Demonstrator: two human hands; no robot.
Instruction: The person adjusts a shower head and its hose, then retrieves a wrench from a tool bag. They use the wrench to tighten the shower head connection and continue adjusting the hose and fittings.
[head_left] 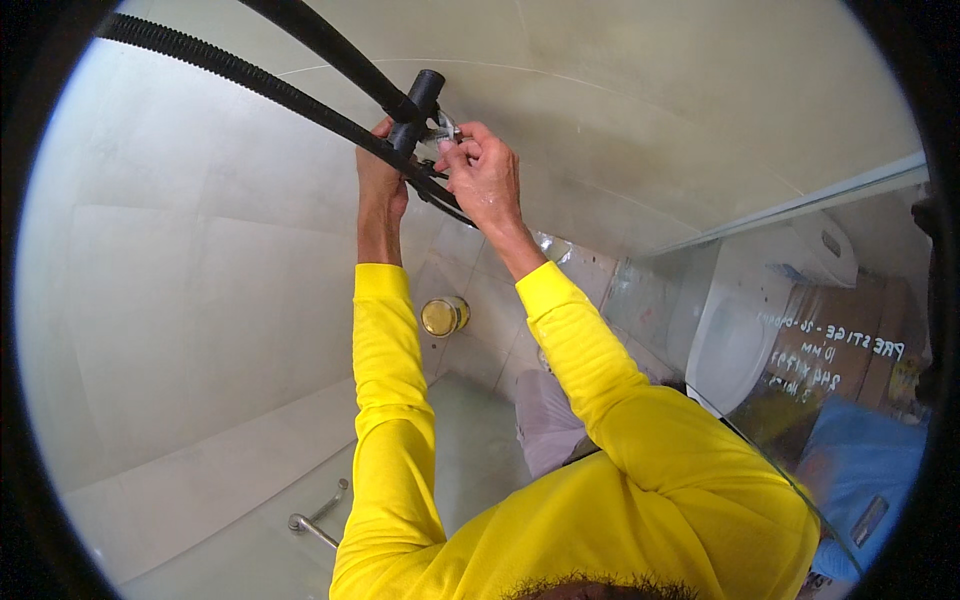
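A black shower mixer bar [426, 92] sits against the pale wall at upper centre. A straight black riser pipe [330, 45] and a ribbed black hose [220, 66] run from it toward the upper left. My left hand [379, 178] is closed round the back of the mixer, its fingers mostly hidden behind the black body. On the right side, my right hand [484, 178] pinches at a small whitish, shiny piece [443, 132] beside the mixer. What that piece is cannot be made out, as my fingertips cover part of it.
Below my hands, an open tin [438, 318] with yellow stands on the tiled floor. A metal door handle [312, 520] is at lower left. To the right, a glass panel [660, 290] carries handwriting, with a toilet [735, 345], cardboard [845, 340] and blue cloth [860, 460] beyond.
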